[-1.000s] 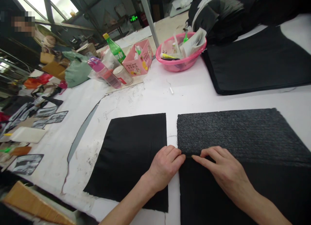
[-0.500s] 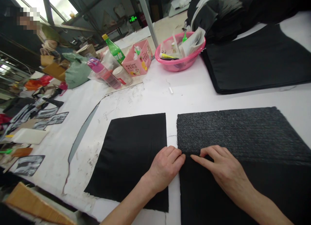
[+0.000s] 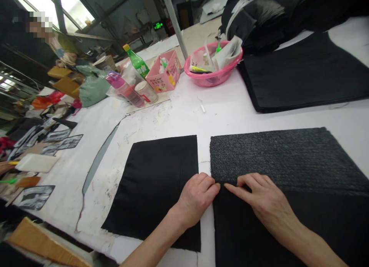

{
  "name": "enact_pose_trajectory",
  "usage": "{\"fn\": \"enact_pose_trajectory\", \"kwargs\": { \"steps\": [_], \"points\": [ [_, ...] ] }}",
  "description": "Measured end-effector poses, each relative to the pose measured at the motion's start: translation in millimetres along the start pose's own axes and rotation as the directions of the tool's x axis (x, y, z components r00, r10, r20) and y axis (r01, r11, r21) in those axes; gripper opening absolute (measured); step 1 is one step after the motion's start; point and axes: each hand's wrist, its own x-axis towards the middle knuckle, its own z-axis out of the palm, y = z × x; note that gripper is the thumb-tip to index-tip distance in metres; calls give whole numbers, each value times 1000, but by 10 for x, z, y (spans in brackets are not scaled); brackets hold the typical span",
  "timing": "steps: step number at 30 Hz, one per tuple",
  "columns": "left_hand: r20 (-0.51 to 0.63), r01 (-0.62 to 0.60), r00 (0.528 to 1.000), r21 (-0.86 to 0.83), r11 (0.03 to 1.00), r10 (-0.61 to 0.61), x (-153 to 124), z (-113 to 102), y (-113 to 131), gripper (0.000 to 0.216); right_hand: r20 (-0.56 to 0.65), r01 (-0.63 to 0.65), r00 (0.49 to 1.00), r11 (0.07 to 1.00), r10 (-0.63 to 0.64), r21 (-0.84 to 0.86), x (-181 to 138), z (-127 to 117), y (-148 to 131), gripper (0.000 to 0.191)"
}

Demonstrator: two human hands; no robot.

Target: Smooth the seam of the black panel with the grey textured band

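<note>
A black fabric piece (image 3: 276,228) lies at the front right, with a speckled dark grey fabric (image 3: 268,155) showing along its far part. Where the two meet, near the left edge, my left hand (image 3: 199,198) pinches the black fabric's edge with closed fingers. Close beside it, my right hand (image 3: 263,194) has thumb and forefinger at the same fold line, their tips pressed to the cloth. Under my left wrist and forearm lies a separate black fabric panel (image 3: 158,186), flat on the white table (image 3: 178,117).
Beyond the cloth stand a pink basin (image 3: 213,80) holding small items, a pink box (image 3: 163,77), a green bottle (image 3: 137,63) and a jar (image 3: 146,92). Stacked black fabric (image 3: 305,75) lies at the back right. A person (image 3: 66,48) is at the far left.
My right thumb has slid slightly left, closer to my left fingers. The camera view has shifted a little; the fabrics keep their places on the table.
</note>
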Motion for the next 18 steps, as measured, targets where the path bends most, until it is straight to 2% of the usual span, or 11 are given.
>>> {"fn": "enact_pose_trajectory", "kwargs": {
  "steps": [12, 18],
  "points": [
    [41, -59, 998, 144, 988, 53, 11, -26, 53, 19, -2, -7, 1000, 999, 7, -33, 13, 5, -20, 39],
    [45, -18, 999, 190, 982, 9, -63, -81, 64, 17, -8, 4, 1000, 997, -5, -71, 28, -5, -41, 36]
  ]
}}
